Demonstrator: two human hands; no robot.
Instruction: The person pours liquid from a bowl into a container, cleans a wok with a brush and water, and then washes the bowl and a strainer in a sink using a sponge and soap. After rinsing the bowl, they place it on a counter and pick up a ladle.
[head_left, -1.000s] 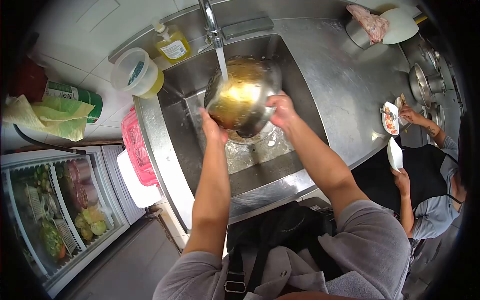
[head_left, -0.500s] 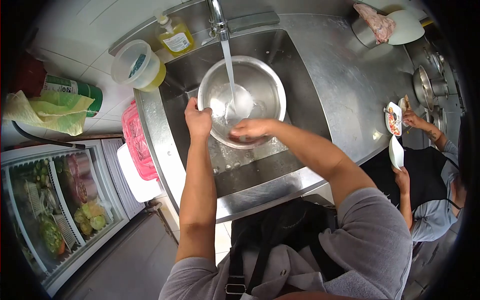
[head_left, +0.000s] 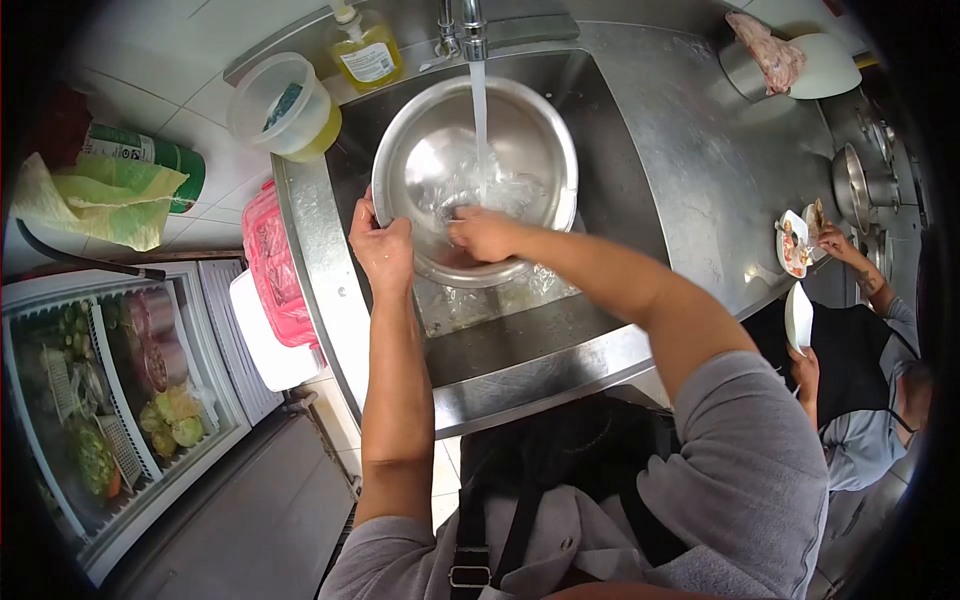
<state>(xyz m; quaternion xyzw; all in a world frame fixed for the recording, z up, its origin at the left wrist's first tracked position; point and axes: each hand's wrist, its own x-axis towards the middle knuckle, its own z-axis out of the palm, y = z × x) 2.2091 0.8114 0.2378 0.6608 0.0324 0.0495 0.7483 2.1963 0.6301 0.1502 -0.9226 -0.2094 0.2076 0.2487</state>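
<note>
A round stainless steel bowl (head_left: 530, 140) sits tilted in the sink, its mouth facing up toward me. Water from the tap (head_left: 475, 40) streams into it and splashes inside. My left hand (head_left: 384, 245) is closed around the bowl's left rim, thumb on the inner side. Inside the bowl, near its lower wall, my right hand (head_left: 488, 234) reaches in with fingers stretched to the left. Splashing water partly blurs those fingertips, and no object shows in them.
Yellow liquid soap (head_left: 366, 55) and a clear plastic tub (head_left: 290, 115) stand at the sink's upper left. A pink crate (head_left: 275, 265) and a glass-fronted fridge (head_left: 235, 440) are left. At right, a co-worker's hand (head_left: 835, 243) is at a white dish (head_left: 795, 255).
The bowl has shifted slightly up and left and its tilt has changed. My left hand moved left with the rim; my right hand moved up within the bowl.
</note>
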